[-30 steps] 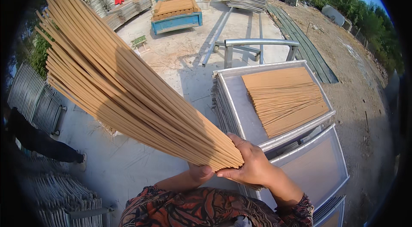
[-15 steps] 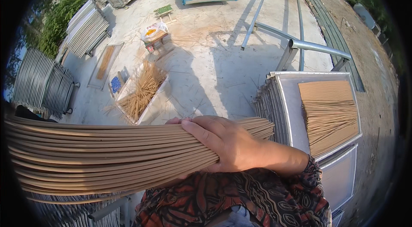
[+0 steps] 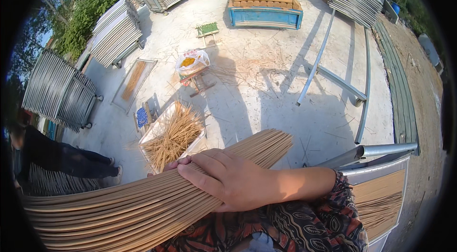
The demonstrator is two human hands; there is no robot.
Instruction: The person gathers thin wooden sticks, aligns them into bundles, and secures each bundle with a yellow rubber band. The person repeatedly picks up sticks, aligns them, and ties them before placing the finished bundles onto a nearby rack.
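Note:
A thick bundle of long, thin brown incense sticks (image 3: 128, 209) lies slantwise across my front, its near-left end running out at the rim. My right hand (image 3: 228, 178) is closed over the top of the bundle, thumb and fingers pressed on the sticks. At the bundle's far edge only a few fingertips of my left hand (image 3: 171, 165) show; the rest is hidden beneath the sticks. The bundle's right end fans out past my right hand. Just beyond the bundle, a white tub (image 3: 202, 138) holds a loose heap of sticks (image 3: 175, 135).
To the left, a person in dark clothes (image 3: 81, 159) bends beside stacked racks (image 3: 62, 90). A bag-topped stool (image 3: 193, 64) stands past the tub. A blue cart bed (image 3: 264, 18) carries brown bundles. Metal bars (image 3: 340, 80) and a stick-covered screen frame (image 3: 381, 199) are at right.
The bundle has tilted, its right end now pointing farther away, and both hands moved with it. The view has swung left and up, bringing the person into sight.

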